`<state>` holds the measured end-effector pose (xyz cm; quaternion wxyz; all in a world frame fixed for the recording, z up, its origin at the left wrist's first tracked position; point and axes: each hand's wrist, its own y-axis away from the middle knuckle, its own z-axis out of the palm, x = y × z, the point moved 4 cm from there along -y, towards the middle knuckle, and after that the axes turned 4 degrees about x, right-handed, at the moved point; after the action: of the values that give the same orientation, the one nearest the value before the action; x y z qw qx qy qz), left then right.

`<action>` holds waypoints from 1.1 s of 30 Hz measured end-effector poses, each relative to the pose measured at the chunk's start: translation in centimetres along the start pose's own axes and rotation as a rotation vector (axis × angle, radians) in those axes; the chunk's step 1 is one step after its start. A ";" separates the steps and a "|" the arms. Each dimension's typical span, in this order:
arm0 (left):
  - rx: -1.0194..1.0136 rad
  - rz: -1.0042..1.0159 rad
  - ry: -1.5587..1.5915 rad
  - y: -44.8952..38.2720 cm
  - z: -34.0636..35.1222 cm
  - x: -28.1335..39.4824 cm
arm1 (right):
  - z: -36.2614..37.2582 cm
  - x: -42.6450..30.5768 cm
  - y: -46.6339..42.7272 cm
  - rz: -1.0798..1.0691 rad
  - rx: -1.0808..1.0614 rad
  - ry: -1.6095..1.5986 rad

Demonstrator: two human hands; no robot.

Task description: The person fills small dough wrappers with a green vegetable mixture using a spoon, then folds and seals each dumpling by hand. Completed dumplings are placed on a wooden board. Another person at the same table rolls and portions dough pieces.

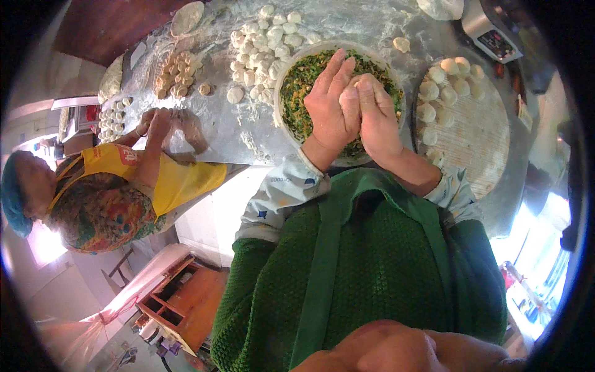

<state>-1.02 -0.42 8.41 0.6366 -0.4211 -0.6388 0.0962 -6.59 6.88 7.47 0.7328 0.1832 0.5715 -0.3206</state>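
My left hand (332,104) and my right hand (379,114) are pressed together above a large round tub (278,104) of chopped green filling (297,79). A bit of pale dough (356,81) shows between the fingers; most of what they hold is hidden. Left of the tub lies a heap of floured dough pieces (260,51). To the right, a round ribbed board (474,135) carries pale round buns (426,113) along its left and upper edge. A single dough piece (401,44) rests behind, between tub and board.
At the left, a co-worker in a yellow apron (186,186) works with both hands (160,123) at the same floury metal table (218,130). Brownish dough pieces (176,74) and small pale ones (111,121) lie near them. A digital scale (495,39) stands at the back right.
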 end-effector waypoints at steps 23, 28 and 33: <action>0.135 -0.985 0.823 1.7 0.7 -2.8 | -0.5 -2.2 -2.4 -0.609 0.061 0.950; -0.016 -1.107 1.202 2.2 1.5 -2.0 | -0.1 -3.5 -1.0 -0.836 0.066 1.035; -0.196 -1.044 1.157 3.4 2.5 -3.1 | -2.5 -2.3 -1.9 -0.824 0.113 0.942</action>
<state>-2.36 0.68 3.48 0.7911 -0.1039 -0.3264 -0.5067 -10.03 7.65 9.14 0.2078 0.1079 0.8388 -0.4916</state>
